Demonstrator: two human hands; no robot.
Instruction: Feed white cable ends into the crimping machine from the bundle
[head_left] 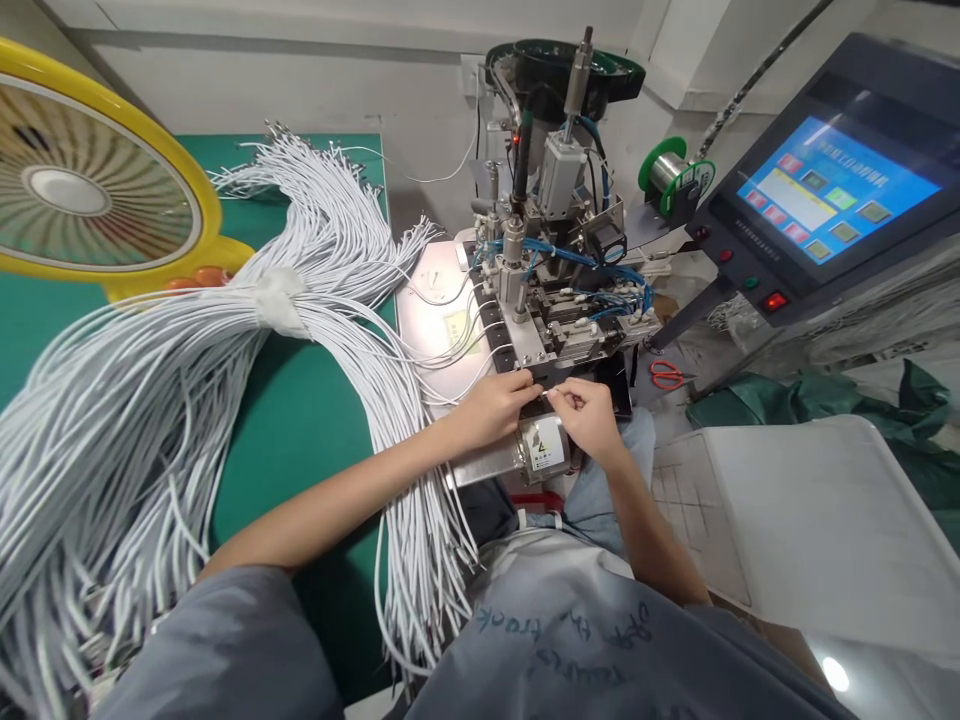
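My left hand (pixel 491 405) is closed in a pinch at the front of a small bench machine (pixel 559 320). My right hand (pixel 589 415) is pinched just to its right, fingertips almost touching the left ones. A short white cable end (pixel 547 393) shows between the two sets of fingertips; its exact tip is too small to make out. Several white cables run from a large bundle (pixel 352 350) into a dark slotted block (pixel 491 315) on the machine's left side. Below my hands sits a cylindrical motor with a white label (pixel 546 443).
A green table (pixel 315 430) carries the tied cable bundle and a yellow fan (pixel 210 230). A control screen (pixel 832 190) stands at right, near a green wire spool (pixel 667 170). Red-handled scissors (pixel 667 375) lie beside the machine. A white chair or stool (pixel 810 500) is at lower right.
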